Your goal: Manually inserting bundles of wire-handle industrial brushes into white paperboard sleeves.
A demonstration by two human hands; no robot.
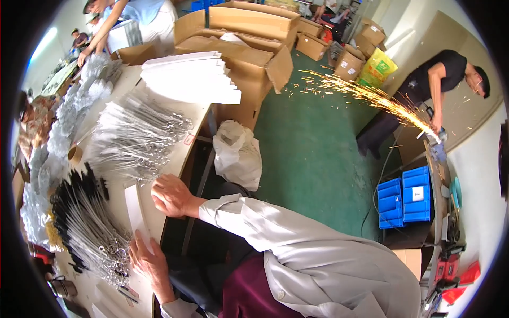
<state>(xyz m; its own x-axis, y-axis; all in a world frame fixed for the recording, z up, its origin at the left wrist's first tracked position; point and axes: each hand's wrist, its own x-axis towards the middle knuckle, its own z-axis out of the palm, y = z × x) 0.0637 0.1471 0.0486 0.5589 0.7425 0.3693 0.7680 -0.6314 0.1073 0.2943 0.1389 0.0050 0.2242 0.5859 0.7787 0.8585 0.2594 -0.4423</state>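
Note:
A long flat white strip (135, 208) lies along the table in front of me. My left hand (148, 263) grips its near end, thumb on one side and fingers on the other. By its far end, at the table edge, my right hand (170, 195) is curled closed. Whatever its fingers hold, if anything, is hidden. Beside the strip lies a heap of thin wire brushes with black bristle ends and looped handles (93, 225). Another pile of thin wire brushes, with pale bristles (135, 135), fans out beyond my right hand.
A stack of white flat pieces (191, 79) and bundles in clear plastic (63, 114) lie on the table. Large cartons (238, 53) and a white bag (237, 153) stand nearby. At right, a person (440, 79) grinds, throwing sparks (382, 100) above blue bins (404, 196).

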